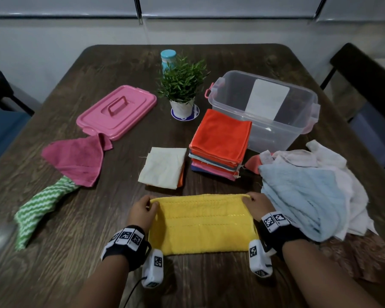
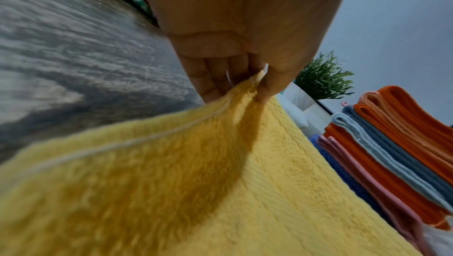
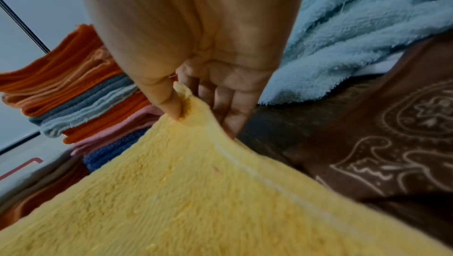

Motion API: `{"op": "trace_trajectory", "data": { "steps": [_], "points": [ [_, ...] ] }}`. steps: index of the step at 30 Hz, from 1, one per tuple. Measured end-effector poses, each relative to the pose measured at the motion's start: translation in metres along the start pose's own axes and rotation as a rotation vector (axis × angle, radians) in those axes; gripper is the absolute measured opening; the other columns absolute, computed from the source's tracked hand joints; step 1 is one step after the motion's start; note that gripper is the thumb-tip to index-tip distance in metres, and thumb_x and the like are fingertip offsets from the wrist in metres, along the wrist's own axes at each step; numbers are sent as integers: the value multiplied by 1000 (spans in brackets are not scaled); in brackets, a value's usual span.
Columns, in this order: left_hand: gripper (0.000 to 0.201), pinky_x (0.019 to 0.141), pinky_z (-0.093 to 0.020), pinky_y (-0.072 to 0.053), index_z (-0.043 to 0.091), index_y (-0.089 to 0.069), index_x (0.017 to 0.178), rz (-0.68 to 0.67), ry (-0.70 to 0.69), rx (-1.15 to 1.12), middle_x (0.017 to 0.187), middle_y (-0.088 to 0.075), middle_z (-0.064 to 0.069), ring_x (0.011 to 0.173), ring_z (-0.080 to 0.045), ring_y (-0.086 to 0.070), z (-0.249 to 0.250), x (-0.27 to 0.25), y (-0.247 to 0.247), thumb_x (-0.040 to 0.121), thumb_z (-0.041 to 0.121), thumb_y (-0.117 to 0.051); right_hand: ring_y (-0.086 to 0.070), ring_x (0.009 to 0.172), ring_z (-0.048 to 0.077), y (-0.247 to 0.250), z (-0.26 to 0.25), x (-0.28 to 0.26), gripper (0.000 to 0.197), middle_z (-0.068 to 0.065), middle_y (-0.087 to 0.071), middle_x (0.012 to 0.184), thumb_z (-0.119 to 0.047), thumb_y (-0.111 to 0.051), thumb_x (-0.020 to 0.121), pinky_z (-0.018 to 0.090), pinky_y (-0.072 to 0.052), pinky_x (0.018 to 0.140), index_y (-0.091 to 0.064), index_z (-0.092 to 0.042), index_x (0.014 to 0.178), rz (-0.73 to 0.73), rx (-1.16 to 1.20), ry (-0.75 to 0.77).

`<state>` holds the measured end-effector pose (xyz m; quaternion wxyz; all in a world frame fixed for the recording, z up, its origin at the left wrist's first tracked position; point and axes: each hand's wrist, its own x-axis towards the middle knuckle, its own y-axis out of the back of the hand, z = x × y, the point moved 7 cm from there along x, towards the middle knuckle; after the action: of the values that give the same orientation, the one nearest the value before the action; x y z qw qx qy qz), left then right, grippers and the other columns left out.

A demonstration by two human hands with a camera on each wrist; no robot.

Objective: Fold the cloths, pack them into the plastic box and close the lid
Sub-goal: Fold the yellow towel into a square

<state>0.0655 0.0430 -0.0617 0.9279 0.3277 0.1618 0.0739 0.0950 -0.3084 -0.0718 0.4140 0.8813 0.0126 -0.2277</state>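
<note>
Dark wood table (image 1: 80, 252) carries everything. Clear plastic box (image 1: 273, 130) sits open at far right, a white sheet inside it; its pink lid (image 1: 117, 111) lies flat at far left, well apart from the box. Loose heap of pale blue and white cloths (image 1: 307, 196) at right, just beside the box's near wall. Yellow cloth (image 1: 201, 223) lies at the near edge in front of the person, far edge lifted off the table. Stack of folded cloths (image 1: 220, 143), orange on top, touches the box's front-left side; cream folded cloth (image 1: 163, 166) just left of the stack. Maroon cloth (image 1: 76, 160) overlaps the green-white striped cloth (image 1: 39, 208) at left. Potted plant (image 1: 182, 85) stands between lid and box, a blue-capped bottle (image 1: 168, 60) behind it. Left hand (image 1: 142, 213) pinches the yellow cloth's far-left corner between thumb and fingers (image 2: 215, 78); right hand (image 1: 259, 207) pinches the far-right corner likewise, thumb (image 3: 169, 103) pressing on top.
</note>
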Motion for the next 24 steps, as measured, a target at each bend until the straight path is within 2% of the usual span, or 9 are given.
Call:
{"op": "trace_trajectory", "data": {
  "steps": [4,8,10,13,17,24],
  "points": [
    [15,57,-25,-34,18,-54,78,16,63,22,72,-54,3,73,-19,-52,-13,8,-5,92,15,-58,-57,113,30,-7,3,8,33,15,-61,124,-22,-49,98,27,-40,81,-62,-3,123,-13,-73,-34],
    [22,57,-26,-35,20,-52,72,28,78,41,72,-56,0,68,-15,-51,-16,13,-7,93,18,-58,-60,102,32,-7,3,15,27,16,-66,109,-21,-50,96,32,-45,76,-66,-3,108,28,-111,-42],
    [20,59,-27,-38,16,-55,74,19,98,57,75,-59,-4,69,-18,-53,-18,17,-8,94,21,-57,-59,101,33,-8,2,17,27,17,-65,110,-20,-47,98,34,-46,80,-64,-2,108,30,-140,-51],
    [20,66,-32,-43,9,-60,83,12,124,116,80,-61,-9,74,-24,-56,-21,24,-11,94,25,-55,-57,109,33,-10,1,20,30,15,-60,122,-22,-40,100,33,-45,84,-59,-5,117,1,-199,-71],
    [23,62,-29,-39,9,-59,88,6,147,198,81,-61,-8,74,-23,-55,-21,29,-14,96,29,-52,-55,115,32,-11,0,23,36,13,-56,131,-26,-37,102,33,-43,87,-52,-11,131,-13,-237,-88],
    [18,67,-30,-44,15,-60,92,17,166,217,84,-64,-6,79,-24,-59,-20,29,-15,95,31,-52,-58,110,33,-16,0,26,38,17,-59,124,-25,-38,100,29,-39,74,-47,-9,134,-18,-262,-125]
  ]
}}
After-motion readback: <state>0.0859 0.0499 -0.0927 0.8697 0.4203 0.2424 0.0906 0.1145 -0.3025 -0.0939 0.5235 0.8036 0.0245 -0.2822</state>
